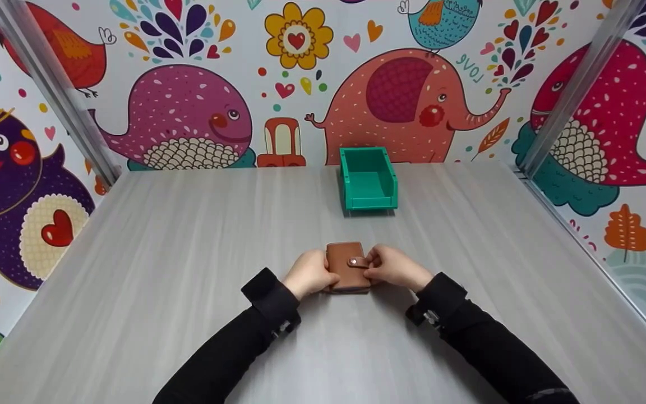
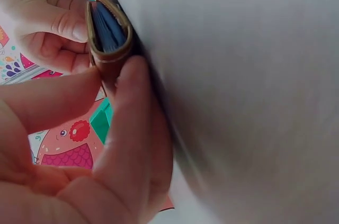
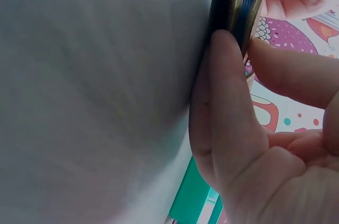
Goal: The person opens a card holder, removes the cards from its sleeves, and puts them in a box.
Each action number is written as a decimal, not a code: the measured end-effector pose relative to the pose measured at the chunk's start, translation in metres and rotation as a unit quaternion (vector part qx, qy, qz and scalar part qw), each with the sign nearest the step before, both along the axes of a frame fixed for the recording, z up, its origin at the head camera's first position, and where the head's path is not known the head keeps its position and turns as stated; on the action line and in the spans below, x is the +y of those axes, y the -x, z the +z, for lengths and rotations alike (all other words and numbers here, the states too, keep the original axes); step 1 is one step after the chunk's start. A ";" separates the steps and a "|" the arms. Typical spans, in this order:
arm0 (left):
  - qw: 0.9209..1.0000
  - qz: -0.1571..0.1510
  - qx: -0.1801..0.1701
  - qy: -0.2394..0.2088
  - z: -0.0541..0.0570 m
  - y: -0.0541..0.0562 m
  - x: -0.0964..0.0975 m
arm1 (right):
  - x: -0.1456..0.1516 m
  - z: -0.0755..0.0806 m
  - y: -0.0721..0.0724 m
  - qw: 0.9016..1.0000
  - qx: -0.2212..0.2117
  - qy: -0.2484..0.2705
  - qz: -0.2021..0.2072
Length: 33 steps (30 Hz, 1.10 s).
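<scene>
A brown leather wallet (image 1: 345, 274) with a snap strap (image 1: 358, 262) lies between both hands just above or on the table, closed over. My left hand (image 1: 310, 272) pinches its left side, thumb on top and fingers beneath. On the opposite side my right hand (image 1: 392, 266) pinches the edge beside the strap. In the left wrist view the wallet (image 2: 111, 62) shows its folded spine and dark blue inner leaves. The right wrist view shows the open side of the wallet (image 3: 237, 9), held between thumb and fingers. Whether the snap is fastened I cannot tell.
A green plastic bin (image 1: 369, 179) stands at the back of the light wood-grain table (image 1: 199, 235), near the wall. Cartoon-printed walls (image 1: 295, 84) enclose the back and both sides, with metal posts (image 1: 572, 90) at the corners.
</scene>
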<state>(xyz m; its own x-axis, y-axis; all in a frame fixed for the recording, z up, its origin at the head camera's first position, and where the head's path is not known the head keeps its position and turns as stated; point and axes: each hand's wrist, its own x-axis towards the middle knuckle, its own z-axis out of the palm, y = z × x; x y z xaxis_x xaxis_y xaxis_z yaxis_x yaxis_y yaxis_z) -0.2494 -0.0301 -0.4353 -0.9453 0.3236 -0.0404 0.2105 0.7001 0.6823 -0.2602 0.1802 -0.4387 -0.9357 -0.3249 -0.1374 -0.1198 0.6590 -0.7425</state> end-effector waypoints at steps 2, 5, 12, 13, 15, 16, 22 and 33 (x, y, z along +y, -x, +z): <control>1.000 -0.001 0.003 0.001 0.000 0.000 0.000 | -0.001 0.000 0.000 1.000 0.001 -0.006 -0.001; 1.000 -0.004 0.007 0.005 0.001 0.000 0.000 | -0.001 0.000 0.000 1.000 0.009 -0.018 -0.002; 1.000 -0.010 0.014 0.015 0.000 0.001 0.000 | -0.003 0.000 0.000 1.000 0.015 -0.019 0.004; 1.000 -0.011 0.016 0.014 0.000 0.001 0.000 | -0.003 0.000 0.000 1.000 0.015 -0.018 0.004; 1.000 -0.011 0.018 0.015 0.000 0.000 0.000 | -0.003 0.000 0.000 1.000 0.016 -0.020 0.004; 1.000 -0.011 0.019 0.016 0.000 0.000 0.000 | -0.003 0.000 0.000 1.000 0.016 -0.020 0.004; 0.999 -0.013 0.026 0.020 0.000 0.000 0.000 | -0.004 0.000 -0.001 0.999 0.035 -0.041 0.010; 0.999 -0.013 0.029 0.019 -0.001 0.000 0.001 | -0.003 0.003 -0.001 0.996 0.049 -0.074 0.027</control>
<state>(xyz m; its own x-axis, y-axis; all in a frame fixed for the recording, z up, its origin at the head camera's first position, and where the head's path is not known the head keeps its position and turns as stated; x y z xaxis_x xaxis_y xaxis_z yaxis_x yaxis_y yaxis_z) -0.2493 -0.0294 -0.4359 -0.9380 0.3466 0.0019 0.2672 0.7194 0.6412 -0.2595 0.1774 -0.4359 -0.9288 -0.3581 -0.0959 -0.2255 0.7510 -0.6207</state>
